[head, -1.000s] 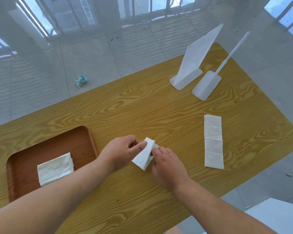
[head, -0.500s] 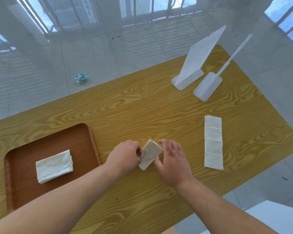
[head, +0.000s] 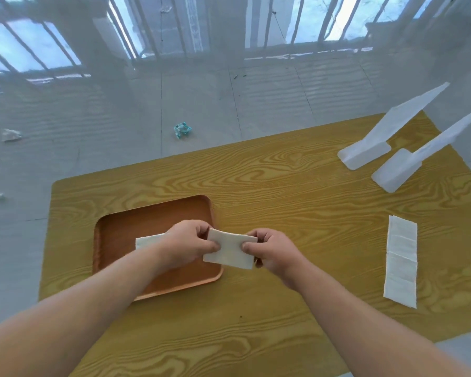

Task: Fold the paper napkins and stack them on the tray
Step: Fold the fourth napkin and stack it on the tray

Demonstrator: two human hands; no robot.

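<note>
hands meeting over the near right corner of a brown tray point(head: 114, 235), both forearms reaching in from the bottom edge, bare to the elbow. left hand point(head: 186, 244) curled palm down, thumb and fingers pinching the left end of a folded napkin point(head: 229, 253). right hand point(head: 273, 250) curled the same way, thumb on top, gripping the right end. folded napkin held flat and level between them, a small white rectangle, partly above the tray's right rim and partly above the table point(head: 297, 186); whether touching the tray, impossible to tell. second folded napkin point(head: 147, 240) lying inside the tray, mostly hidden behind the left hand and wrist. long unfolded napkin strip point(head: 401, 259) flat on the table well to the right, creased into sections. two white plastic stands point(head: 378, 148) upright at the far right corner, just beside each other, each with a flat base and a tall slanted panel. tabletop of yellow wood grain, rounded corners. beyond it, pale grey glossy floor tiles reflecting barred windows, with a crumpled teal wrapper point(head: 182, 130) and two small white scraps point(head: 10, 135) lying on the floor.
</note>
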